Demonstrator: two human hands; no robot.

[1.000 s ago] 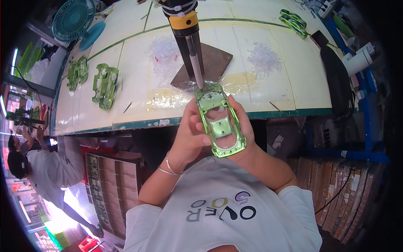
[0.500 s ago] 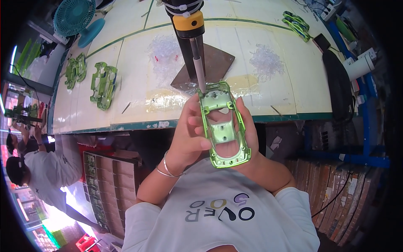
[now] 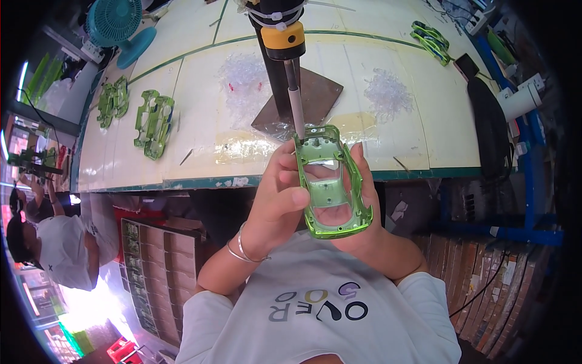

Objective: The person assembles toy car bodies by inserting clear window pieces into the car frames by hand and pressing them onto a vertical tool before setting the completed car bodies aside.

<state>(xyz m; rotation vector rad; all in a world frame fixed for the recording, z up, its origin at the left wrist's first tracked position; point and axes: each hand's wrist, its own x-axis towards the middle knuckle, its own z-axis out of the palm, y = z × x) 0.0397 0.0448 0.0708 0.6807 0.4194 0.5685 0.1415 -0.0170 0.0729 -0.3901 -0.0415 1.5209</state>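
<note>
A green plastic toy car body (image 3: pixel 327 151), its hollow inside facing up, is held in front of my chest. My left hand (image 3: pixel 276 203) grips its left side, thumb along the edge. My right hand (image 3: pixel 365 203) is closed around the right side, most of its fingers hidden beneath. Above the body's far left corner comes down the long bit of a stand-mounted electric screwdriver (image 3: pixel 285 42). The bit's tip is at that corner; whether it sits on a screw I cannot make out.
The screwdriver's stand has a brown base plate (image 3: pixel 315 97). Piles of small clear plastic pieces (image 3: pixel 242 85) lie on the white table (image 3: pixel 200 121). More green car bodies (image 3: pixel 153 124) are at the left and far right. A teal fan (image 3: pixel 115 24) stands far left; a person (image 3: pixel 66 242) works beyond.
The car body has shifted slightly in view and its near end has tilted, both hands still on it. At the left, the other person has changed posture.
</note>
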